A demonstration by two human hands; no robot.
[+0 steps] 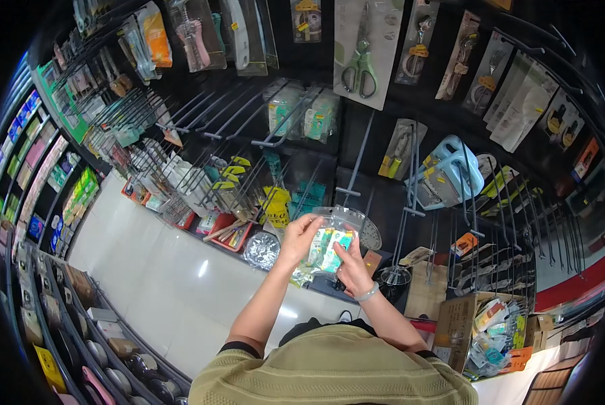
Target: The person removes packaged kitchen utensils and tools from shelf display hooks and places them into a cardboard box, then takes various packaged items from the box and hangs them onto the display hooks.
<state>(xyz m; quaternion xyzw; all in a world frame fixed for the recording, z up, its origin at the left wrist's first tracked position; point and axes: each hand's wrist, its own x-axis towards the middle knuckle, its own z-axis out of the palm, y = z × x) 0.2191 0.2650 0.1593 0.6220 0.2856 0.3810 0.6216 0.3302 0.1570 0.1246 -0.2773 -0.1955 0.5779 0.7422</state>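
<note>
Between my two hands is a clear plastic packet [324, 247] with small green-and-white packs inside. My left hand [302, 237] pinches its upper left edge. On the lower right side, my right hand [354, 270] grips it, the thumb lying across the front; a pale bangle circles that wrist. Similar green-and-white packets [283, 113] hang from hooks above and beyond my hands. A yellow bag [276, 206] is just left of my left hand, and a round metal strainer [368, 235] shows partly behind the packet. The small print is too fine to read.
Bare metal hooks [348, 192] stick out toward me from the dark rack. Carded scissors [360, 67] hang above, and a light-blue grater [447, 174] hangs at right. A cardboard box [455, 331] of packaged goods stands at lower right. Shelves of pans [140, 364] line the lower left.
</note>
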